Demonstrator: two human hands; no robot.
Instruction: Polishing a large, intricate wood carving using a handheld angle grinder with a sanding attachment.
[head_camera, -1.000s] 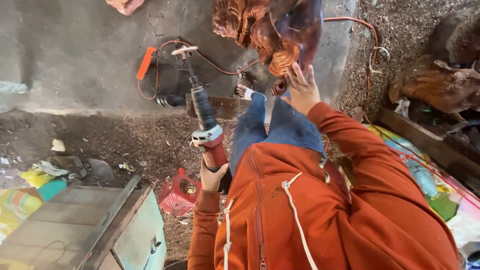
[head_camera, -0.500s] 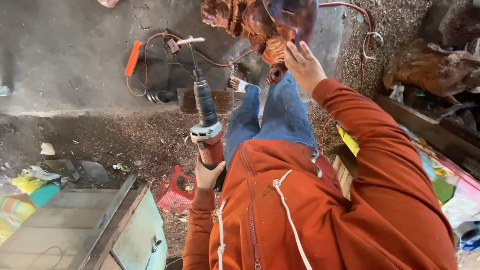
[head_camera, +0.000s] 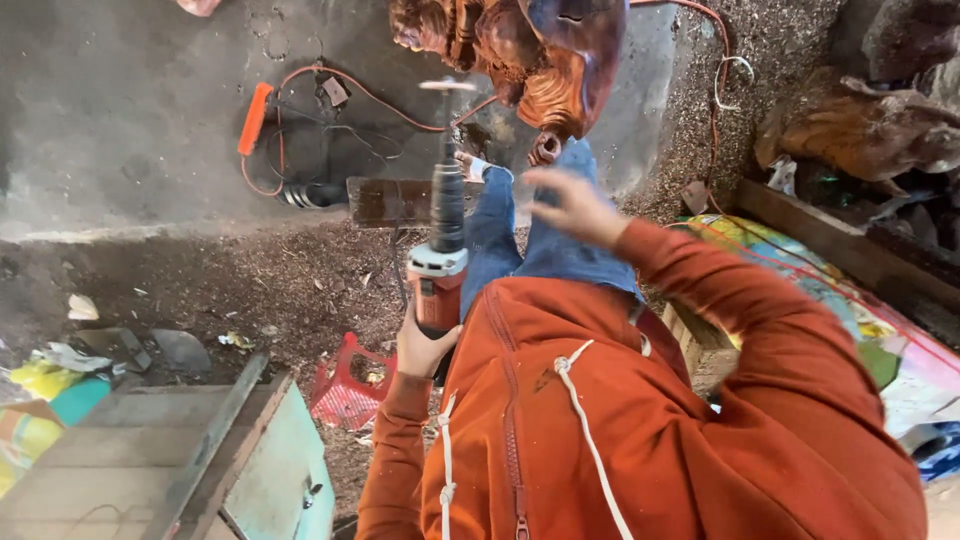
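Hands first, as the head camera looks down on them. Low in the middle of the frame, the left hand (head_camera: 425, 345) is wrapped tight around the red and grey power grinder with a long black neck (head_camera: 440, 255). The tool stands upright, and its small flat disc at the top looks blurred. A little right of the middle, the right hand (head_camera: 570, 205) is lifted in the air with its fingers spread apart. It holds nothing, and it is blurry too.

At the top middle of the frame is the big shiny red-brown wooden carving (head_camera: 520, 55). The tip of the grinder is near it but not touching it. The carving already looks smooth and glossy in many places, so a lot of shaping seems done. Whether more is left, the picture cannot tell.

Upper left, an orange cord with an orange plug bar (head_camera: 255, 118) lies on the grey concrete floor (head_camera: 120, 120). Sawdust covers the ground below it. Lower left are a pale green wooden box (head_camera: 270, 470) and a small red plastic basket (head_camera: 345, 385).
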